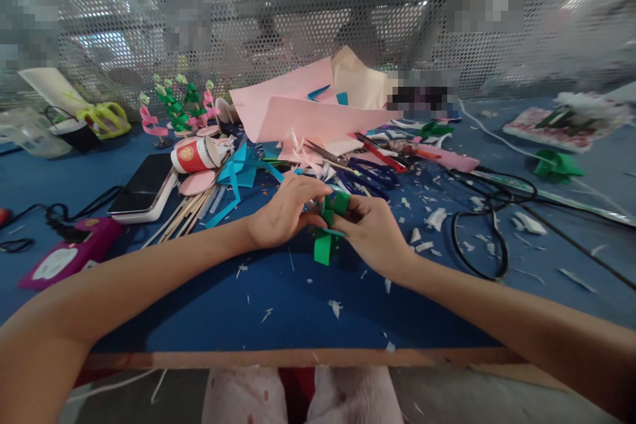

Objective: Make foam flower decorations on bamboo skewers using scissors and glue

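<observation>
A green paper strip [322, 248], bent into loops or folds, is held a little above the front middle of the blue table. My left hand [285, 212] curls around its upper left side, fingers and thumb closed on it. From the right, my right hand [372, 232] pinches the same strip, with several fingertips hidden behind the paper. Just beyond the hands lie dark-blue-handled scissors [370, 175]. Blue paper strips [241, 169] are near my left hand, beside thin wooden sticks [191, 212].
Pink paper sheets [318, 119] lean at the back against a perforated metal screen. On the left are a paper cup [193, 156], a phone [146, 179] and a purple power strip [72, 252]. A pink glue gun [450, 156] and black cable [504, 245] lie right among paper scraps.
</observation>
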Demonstrator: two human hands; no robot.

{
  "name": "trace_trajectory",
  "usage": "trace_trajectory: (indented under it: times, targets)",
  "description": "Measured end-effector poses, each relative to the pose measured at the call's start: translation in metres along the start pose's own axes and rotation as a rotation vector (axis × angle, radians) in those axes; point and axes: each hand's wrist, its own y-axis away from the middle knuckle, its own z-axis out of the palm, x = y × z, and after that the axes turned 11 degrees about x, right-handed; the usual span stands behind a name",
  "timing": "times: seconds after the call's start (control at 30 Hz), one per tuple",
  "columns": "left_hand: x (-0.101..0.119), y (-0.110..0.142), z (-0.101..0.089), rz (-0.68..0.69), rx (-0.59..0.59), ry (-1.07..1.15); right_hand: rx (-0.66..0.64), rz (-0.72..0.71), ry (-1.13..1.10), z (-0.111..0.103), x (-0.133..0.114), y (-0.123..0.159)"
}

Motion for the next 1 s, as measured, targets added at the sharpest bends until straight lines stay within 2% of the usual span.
trace_trajectory:
  times: [0.17, 0.33, 0.4, 0.6, 1.0]
  targets:
    - [0.002, 0.001, -0.001, 0.019, 0.026, 0.001, 0.009, -0.046, 0.024, -0.001, -0.002, 0.000]
    - [0.001, 0.006, 0.002, 0.018, 0.204, -0.014, -0.060, 0.076, -0.096, 0.001, -0.007, 0.001]
    - [0.000, 0.007, 0.003, 0.018, 0.230, 0.002, -0.067, 0.115, -0.118, 0.002, -0.009, 0.001]
    - [-0.002, 0.009, 0.003, -0.017, 0.171, 0.013, -0.032, 0.128, -0.081, 0.002, -0.009, 0.001]
    - [0.002, 0.002, 0.000, -0.038, 0.023, 0.036, -0.016, 0.038, -0.042, 0.002, 0.000, 0.003]
